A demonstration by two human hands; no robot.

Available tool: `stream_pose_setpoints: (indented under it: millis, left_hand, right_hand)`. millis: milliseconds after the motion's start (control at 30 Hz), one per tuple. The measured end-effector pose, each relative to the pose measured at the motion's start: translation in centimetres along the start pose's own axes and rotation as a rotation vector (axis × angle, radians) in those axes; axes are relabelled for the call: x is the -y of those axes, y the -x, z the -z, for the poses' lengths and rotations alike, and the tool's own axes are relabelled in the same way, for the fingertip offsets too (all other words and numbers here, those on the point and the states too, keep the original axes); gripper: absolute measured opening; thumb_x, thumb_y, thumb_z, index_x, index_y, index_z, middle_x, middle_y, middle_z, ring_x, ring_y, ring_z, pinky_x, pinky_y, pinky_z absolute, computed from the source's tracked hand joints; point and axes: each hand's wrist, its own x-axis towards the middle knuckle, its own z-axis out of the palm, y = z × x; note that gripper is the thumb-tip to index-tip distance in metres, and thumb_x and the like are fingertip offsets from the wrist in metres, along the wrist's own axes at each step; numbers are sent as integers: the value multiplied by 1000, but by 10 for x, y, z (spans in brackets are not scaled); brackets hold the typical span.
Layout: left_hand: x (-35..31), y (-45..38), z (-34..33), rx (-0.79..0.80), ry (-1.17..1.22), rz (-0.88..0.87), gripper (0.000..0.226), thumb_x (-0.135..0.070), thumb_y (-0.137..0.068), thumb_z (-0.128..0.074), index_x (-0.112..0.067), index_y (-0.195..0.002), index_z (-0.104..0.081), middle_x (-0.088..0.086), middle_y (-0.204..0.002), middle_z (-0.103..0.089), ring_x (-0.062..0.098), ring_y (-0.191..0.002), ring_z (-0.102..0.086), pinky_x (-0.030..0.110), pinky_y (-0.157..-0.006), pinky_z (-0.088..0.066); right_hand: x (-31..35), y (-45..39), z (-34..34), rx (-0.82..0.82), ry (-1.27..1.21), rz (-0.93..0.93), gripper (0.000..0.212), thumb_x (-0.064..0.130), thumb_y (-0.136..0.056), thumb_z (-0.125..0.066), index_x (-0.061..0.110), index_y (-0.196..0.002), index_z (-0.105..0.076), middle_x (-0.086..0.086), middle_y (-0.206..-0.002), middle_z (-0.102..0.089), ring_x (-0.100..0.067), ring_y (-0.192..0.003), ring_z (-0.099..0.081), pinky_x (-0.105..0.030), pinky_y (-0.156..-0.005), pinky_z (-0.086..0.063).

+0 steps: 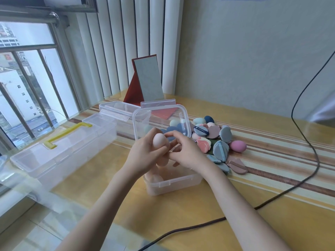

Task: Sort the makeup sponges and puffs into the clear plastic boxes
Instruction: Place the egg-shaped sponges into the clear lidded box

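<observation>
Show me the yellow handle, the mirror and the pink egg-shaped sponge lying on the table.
Yellow handle (68, 132), head view, middle of its bar.
Mirror (149, 78), head view, centre of the glass.
Pink egg-shaped sponge (237, 146), head view, its rounded middle.

Barred window (27, 91), striped wooden table (272, 160)

Red folding mirror (148, 79) propped up at the back of the striped wooden table (272, 160), black cable (306, 134) snaking across, barred window (27, 84) off left.
</observation>
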Motion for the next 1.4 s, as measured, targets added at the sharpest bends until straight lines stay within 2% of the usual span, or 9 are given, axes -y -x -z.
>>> stream_pose_setpoints:
  millis: [167,300,433,533,633,833,933,1167,1400]
  left_hand:
    - [0,1,0,35,19,-21,8,-29,-88,-60,-24,-91,-54,-5,-76,-64,15,-71,-58,27,-61,-45]
    - [2,2,1,15,9,5,20,-45,-81,-50,-26,-89,-50,-3,-78,-68,19,-77,-64,40,-68,-51]
    - [3,1,0,-20,1,27,22,-44,-80,-50,-23,-86,-49,-1,-76,-68,21,-75,-66,47,-69,-52]
    - [4,1,0,-40,-15,40,22,-44,-80,-50,-22,-86,-50,-1,-74,-68,21,-73,-65,47,-69,-51]
    - [5,0,0,-45,-16,53,23,-43,-80,-51,-21,-85,-49,1,-70,-66,22,-71,-65,48,-69,-51]
    - [7,-2,-2,-57,0,78,27,-44,-80,-51,-18,-86,-48,3,-69,-66,24,-70,-67,51,-68,-52]
    - [8,-3,-2,-58,-8,85,26,-45,-79,-51,-20,-85,-48,3,-69,-67,24,-71,-68,51,-70,-51]
    - [11,-4,-3,-66,-10,86,26,-46,-80,-52,-21,-86,-48,1,-70,-67,23,-70,-68,51,-69,-53]
    - [8,-3,-3,-88,-59,50,27,-45,-78,-50,-19,-86,-49,0,-70,-67,21,-71,-63,44,-65,-50]
  right_hand:
    - [0,1,-1,-69,-85,-30,28,20,-85,-63,30,-112,-61,-2,-89,-63,-16,-81,-67,-35,-61,-61]
    - [2,5,6,-132,-294,-127,14,13,-90,-60,18,-100,-69,-7,-89,-65,-19,-75,-66,-37,-63,-61]
    - [2,10,12,-32,-412,-162,28,-1,-90,-51,13,-96,-74,-6,-94,-67,-15,-80,-64,-31,-65,-60]
    - [1,10,10,111,-374,-163,25,6,-92,-54,12,-110,-70,-6,-99,-70,-14,-89,-67,-31,-77,-59]
    - [-1,10,11,108,-316,-163,29,5,-88,-57,17,-113,-63,-7,-95,-67,-15,-79,-65,-27,-72,-57]
    - [-5,12,8,96,35,-136,18,12,-76,-61,22,-90,-56,2,-77,-56,-12,-65,-50,-25,-62,-45]
    - [-4,12,4,184,191,-144,23,15,-75,-63,27,-94,-56,6,-81,-54,-9,-64,-50,-22,-62,-43]
    - [-5,11,5,230,242,-114,30,15,-73,-71,29,-91,-52,-2,-107,-63,-14,-75,-58,-34,-71,-52]
    - [-6,10,3,218,169,-61,30,8,-72,-71,26,-95,-62,3,-102,-65,-10,-75,-60,-24,-67,-51]
